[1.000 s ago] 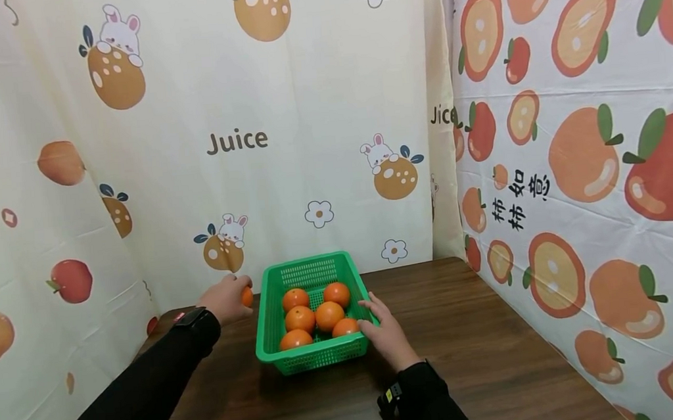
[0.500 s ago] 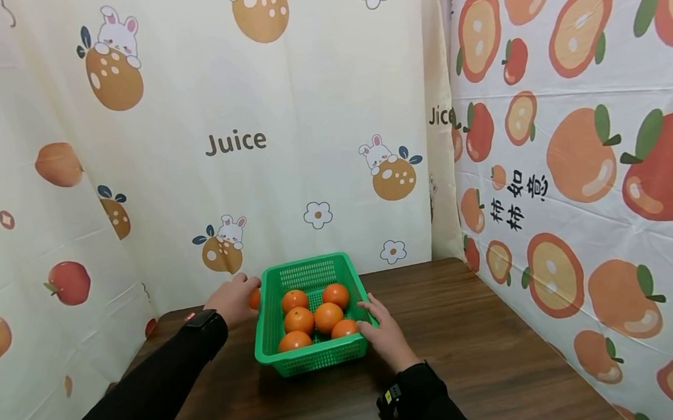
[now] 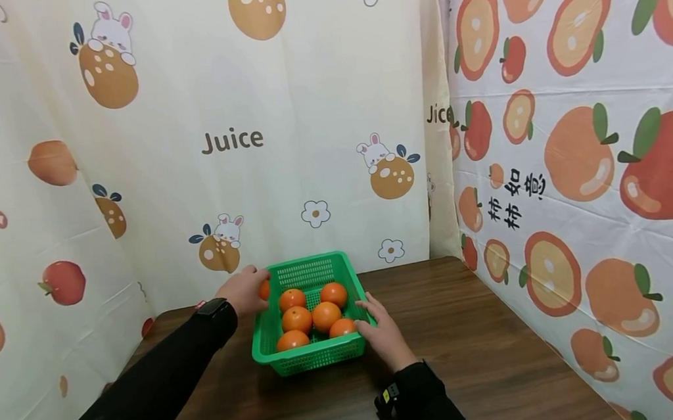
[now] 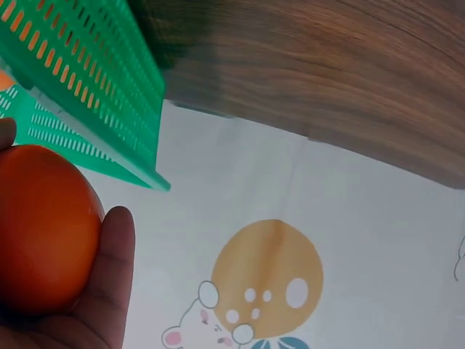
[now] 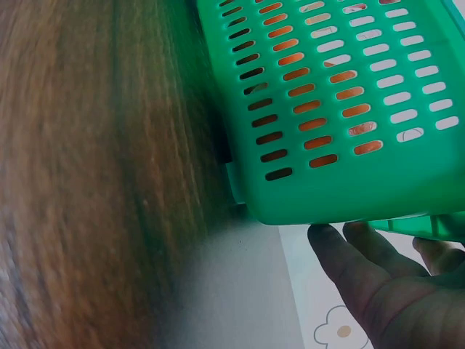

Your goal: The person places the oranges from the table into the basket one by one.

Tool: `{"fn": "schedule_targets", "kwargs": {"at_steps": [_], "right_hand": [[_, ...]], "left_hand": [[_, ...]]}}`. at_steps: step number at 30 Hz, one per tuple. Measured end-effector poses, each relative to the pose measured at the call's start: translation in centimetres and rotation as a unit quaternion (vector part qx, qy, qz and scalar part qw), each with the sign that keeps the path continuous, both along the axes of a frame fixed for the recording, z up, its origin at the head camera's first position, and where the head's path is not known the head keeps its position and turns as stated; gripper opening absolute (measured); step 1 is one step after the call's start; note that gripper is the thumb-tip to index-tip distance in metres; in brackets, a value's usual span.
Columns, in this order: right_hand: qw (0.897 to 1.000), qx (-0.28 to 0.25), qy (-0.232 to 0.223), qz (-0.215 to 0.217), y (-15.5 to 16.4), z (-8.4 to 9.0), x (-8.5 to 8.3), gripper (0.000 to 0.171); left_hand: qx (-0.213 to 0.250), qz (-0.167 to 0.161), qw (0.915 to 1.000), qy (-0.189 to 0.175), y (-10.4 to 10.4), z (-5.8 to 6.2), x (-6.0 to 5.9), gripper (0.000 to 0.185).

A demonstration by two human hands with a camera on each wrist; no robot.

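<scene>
A green perforated plastic basket (image 3: 318,359) stands on the table with several oranges (image 3: 296,319) inside. My left hand (image 3: 243,291) holds another orange (image 4: 43,233) at the basket's left rim, fingers and thumb around the fruit. In the left wrist view this orange is beside the basket's slotted wall (image 4: 109,80). At the opposite side, my right hand (image 3: 386,335) rests with spread fingers on the right rim. The right wrist view has its fingertips touching the basket's edge, below the slotted wall (image 5: 327,196).
The dark wooden table (image 3: 478,357) extends around the basket. A cream cloth (image 3: 316,106) printed with rabbits and fruit hangs behind it, and a white fruit-print cloth (image 3: 563,225) hangs on the right.
My left hand has moved right with the orange, from beside the basket to its left rim. My right hand stays at the right rim, and the basket's oranges have not moved.
</scene>
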State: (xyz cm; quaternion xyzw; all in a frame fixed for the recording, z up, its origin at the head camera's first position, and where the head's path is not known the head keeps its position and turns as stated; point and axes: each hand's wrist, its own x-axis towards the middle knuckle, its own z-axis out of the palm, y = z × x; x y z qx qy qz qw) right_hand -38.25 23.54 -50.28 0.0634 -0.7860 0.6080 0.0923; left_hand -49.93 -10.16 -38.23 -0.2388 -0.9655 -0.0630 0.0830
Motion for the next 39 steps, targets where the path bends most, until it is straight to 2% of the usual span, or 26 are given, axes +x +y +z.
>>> {"fn": "schedule_targets", "kwargs": {"at_steps": [7,21,32,39], "right_hand": [[1.000,-0.003,0.001,-0.003,0.0,0.2,-0.1,0.051],[1.000,-0.004,0.003,-0.002,0.1,0.4,0.2,0.048],[1.000,0.001,0.001,0.003,-0.2,0.3,0.3,0.048],[1.000,-0.010,0.002,0.001,-0.1,0.4,0.2,0.047]], "left_hand": [[0.012,0.002,0.9999,-0.009,0.8,0.6,-0.6,0.059],[0.027,0.006,0.9986,-0.046,3.7,2.6,-1.2,0.060],[0.036,0.006,0.9986,-0.039,4.9,2.6,-1.3,0.058],[0.066,0.020,0.9968,-0.040,6.0,2.9,-1.4,0.069]]}}
